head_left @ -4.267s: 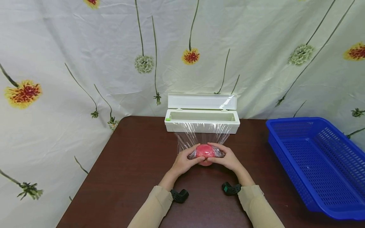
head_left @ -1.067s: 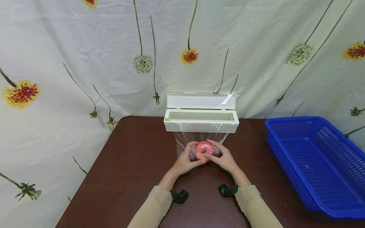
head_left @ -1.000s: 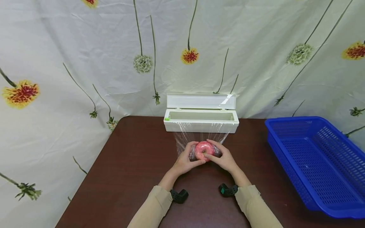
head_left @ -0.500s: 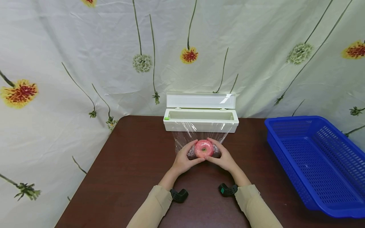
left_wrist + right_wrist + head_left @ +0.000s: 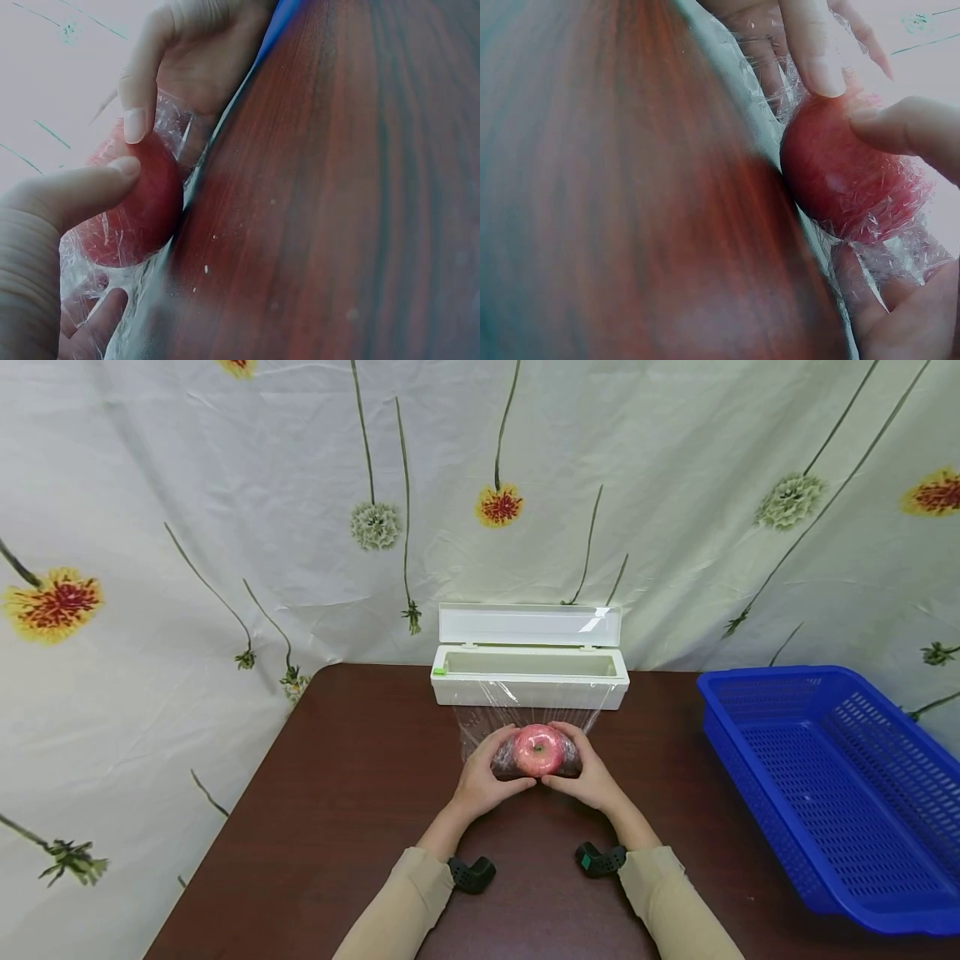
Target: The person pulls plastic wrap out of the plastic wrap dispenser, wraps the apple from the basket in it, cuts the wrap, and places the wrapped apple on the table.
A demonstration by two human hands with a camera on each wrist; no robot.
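Observation:
A red apple [image 5: 538, 751], its stem end facing up toward the head camera, has clear cling film [image 5: 480, 727] bunched at both sides. My left hand [image 5: 480, 781] grips it from the left and my right hand [image 5: 592, 777] from the right. Both thumbs press the near side of the apple [image 5: 142, 202], as the wrist views show; the fingers lie among the film at its sides. From the apple the film stretches back to the front of a white cling film dispenser box [image 5: 529, 695], whose lid stands up. The roll inside cannot be made out.
A blue plastic basket [image 5: 825, 793] stands on the right of the dark brown table [image 5: 337, 827]. Behind the table hangs a white cloth [image 5: 300, 485] with printed flowers. Black bands [image 5: 472, 876] are on both wrists.
The apple has turned within my hands, bringing its stem end up into view, and has shifted slightly toward the dispenser. My right thumb has moved from over the stem to the near side.

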